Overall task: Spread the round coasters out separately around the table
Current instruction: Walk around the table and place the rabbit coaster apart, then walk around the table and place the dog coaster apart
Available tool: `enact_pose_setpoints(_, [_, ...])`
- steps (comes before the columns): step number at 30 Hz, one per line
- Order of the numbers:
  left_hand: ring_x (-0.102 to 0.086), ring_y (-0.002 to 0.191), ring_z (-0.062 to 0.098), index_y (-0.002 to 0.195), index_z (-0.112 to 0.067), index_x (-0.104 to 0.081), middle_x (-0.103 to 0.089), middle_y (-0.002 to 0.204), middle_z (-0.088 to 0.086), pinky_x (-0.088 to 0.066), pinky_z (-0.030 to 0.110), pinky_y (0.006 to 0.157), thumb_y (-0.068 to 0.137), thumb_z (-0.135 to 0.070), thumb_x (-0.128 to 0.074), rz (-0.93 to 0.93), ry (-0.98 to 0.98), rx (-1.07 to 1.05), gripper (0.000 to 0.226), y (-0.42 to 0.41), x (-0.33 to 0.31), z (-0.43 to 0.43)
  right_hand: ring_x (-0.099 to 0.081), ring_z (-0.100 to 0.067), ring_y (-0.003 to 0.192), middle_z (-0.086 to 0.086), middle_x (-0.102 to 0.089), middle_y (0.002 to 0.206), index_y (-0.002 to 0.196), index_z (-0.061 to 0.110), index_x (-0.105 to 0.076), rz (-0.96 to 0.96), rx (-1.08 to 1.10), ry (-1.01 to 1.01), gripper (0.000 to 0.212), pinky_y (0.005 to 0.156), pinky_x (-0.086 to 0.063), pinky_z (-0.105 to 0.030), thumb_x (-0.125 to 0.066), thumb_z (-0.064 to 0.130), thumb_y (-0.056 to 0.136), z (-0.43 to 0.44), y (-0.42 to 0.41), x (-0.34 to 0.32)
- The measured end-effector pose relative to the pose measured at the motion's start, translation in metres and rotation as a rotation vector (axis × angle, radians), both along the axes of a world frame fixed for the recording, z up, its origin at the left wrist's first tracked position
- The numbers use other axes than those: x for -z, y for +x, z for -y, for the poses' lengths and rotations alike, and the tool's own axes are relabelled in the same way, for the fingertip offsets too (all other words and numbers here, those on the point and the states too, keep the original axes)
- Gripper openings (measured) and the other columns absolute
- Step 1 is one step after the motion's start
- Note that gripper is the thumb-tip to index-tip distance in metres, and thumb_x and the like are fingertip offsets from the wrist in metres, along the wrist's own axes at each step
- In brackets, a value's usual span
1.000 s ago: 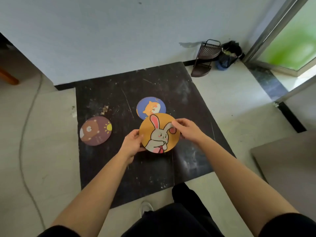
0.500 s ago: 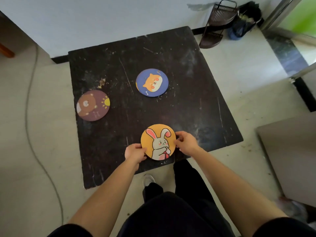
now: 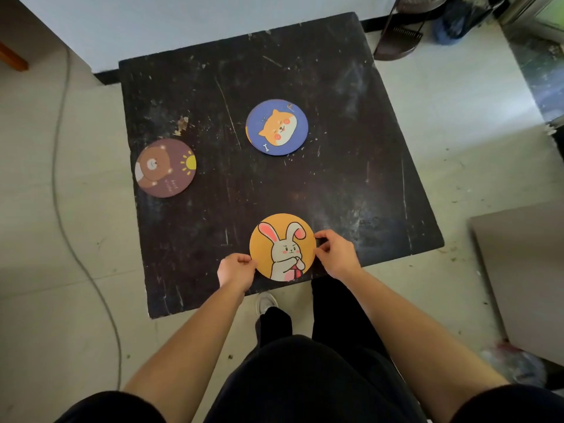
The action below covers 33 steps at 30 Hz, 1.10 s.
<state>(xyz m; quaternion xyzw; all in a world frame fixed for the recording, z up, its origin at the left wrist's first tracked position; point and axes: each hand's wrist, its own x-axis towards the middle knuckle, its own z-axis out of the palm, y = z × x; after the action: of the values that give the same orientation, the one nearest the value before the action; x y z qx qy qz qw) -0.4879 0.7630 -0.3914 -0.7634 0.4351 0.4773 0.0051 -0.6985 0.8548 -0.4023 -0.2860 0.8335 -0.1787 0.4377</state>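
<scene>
Three round coasters lie apart on the scuffed black table. An orange rabbit coaster sits by the near edge. My left hand pinches its lower left rim and my right hand pinches its right rim. A blue coaster with an orange dog lies flat near the table's middle; a thin orange edge shows under its left side. A brown bear coaster rests at the left edge.
A grey cable runs over the floor on the left. A dark rack and a blue bag stand beyond the far right corner. A grey board lies on the right. My legs stand at the near edge.
Both hands brought the rabbit coaster from above the table's middle back to the near edge and lowered it. The camera tilted down, so the whole table shows.
</scene>
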Motion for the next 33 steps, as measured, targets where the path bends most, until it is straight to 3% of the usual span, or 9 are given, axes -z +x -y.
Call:
enact_pose_setpoints(7, [-0.068,0.086,0.025,0.092,-0.015,-0.071,-0.072,0.094,0.008,-0.06,0.043,0.081,0.086,-0.021,-0.072,0.087,-0.019,0.152,0.009,-0.001,-0.001,0.001,-0.063,-0.015,0.083,0.009,-0.067,0.082,0.123,0.026,-0.061,-0.019,-0.008,0.007,0.031,0.064,-0.046,-0.025,-0.058,0.016,0.094,-0.001,0.005,-0.002])
enact_pose_setpoints(12, [-0.064,0.097,0.026,0.115,-0.017,-0.058,-0.066,0.11,0.008,-0.057,0.041,0.082,0.091,-0.037,-0.063,0.219,-0.074,0.469,0.031,-0.003,-0.018,0.006,-0.064,-0.022,0.1,0.0,-0.066,0.11,0.133,0.028,-0.054,-0.122,-0.107,0.007,0.038,0.083,-0.053,-0.038,-0.053,0.027,0.095,0.0,0.001,-0.019])
enact_pose_setpoints(16, [-0.044,0.132,0.03,0.141,-0.021,-0.044,-0.047,0.146,0.009,-0.042,0.05,0.104,0.098,-0.048,-0.04,0.327,-0.423,0.719,0.05,-0.014,-0.056,0.034,-0.058,-0.025,0.115,-0.005,-0.056,0.13,0.141,0.026,-0.046,-0.385,-0.216,-0.161,0.041,0.088,-0.05,-0.041,-0.044,0.036,0.101,0.015,-0.015,-0.055])
enact_pose_setpoints(19, [-0.02,0.148,0.031,0.15,-0.024,-0.031,-0.023,0.162,0.009,-0.023,0.052,0.116,0.1,-0.051,-0.027,0.366,-0.706,0.817,0.057,-0.027,-0.11,0.073,-0.048,-0.029,0.131,-0.01,-0.047,0.147,0.149,0.024,-0.039,-0.592,-0.267,-0.315,0.05,0.104,-0.043,-0.046,-0.038,0.043,0.103,0.05,-0.036,-0.106])
enact_pose_setpoints(22, [-0.011,0.151,0.032,0.153,-0.024,-0.024,-0.013,0.165,0.01,-0.015,0.055,0.118,0.099,-0.056,-0.019,0.371,-0.961,0.82,0.063,-0.041,-0.182,0.113,-0.032,-0.034,0.145,-0.014,-0.03,0.16,0.153,0.024,-0.033,-0.762,-0.252,-0.484,0.055,0.115,-0.029,-0.05,-0.034,0.048,0.103,0.092,-0.056,-0.176])
enact_pose_setpoints(28, [-0.009,0.151,0.034,0.154,-0.023,-0.021,-0.011,0.165,0.014,-0.01,0.058,0.118,0.1,-0.057,-0.021,0.282,-1.459,0.69,0.064,-0.059,-0.324,0.148,-0.013,-0.032,0.152,-0.013,-0.013,0.166,0.156,0.029,-0.026,-1.04,-0.154,-0.817,0.062,0.123,-0.013,-0.05,-0.033,0.056,0.1,0.129,-0.073,-0.313])
enact_pose_setpoints(33, [-0.002,0.153,0.031,0.156,-0.027,-0.014,-0.005,0.166,0.011,-0.006,0.056,0.12,0.099,-0.06,-0.019,0.208,-1.623,0.636,0.065,-0.07,-0.375,0.134,-0.006,-0.029,0.154,-0.012,-0.005,0.167,0.158,0.028,-0.014,-1.212,-0.088,-0.897,0.069,0.124,-0.005,-0.046,-0.034,0.058,0.099,0.108,-0.075,-0.358])
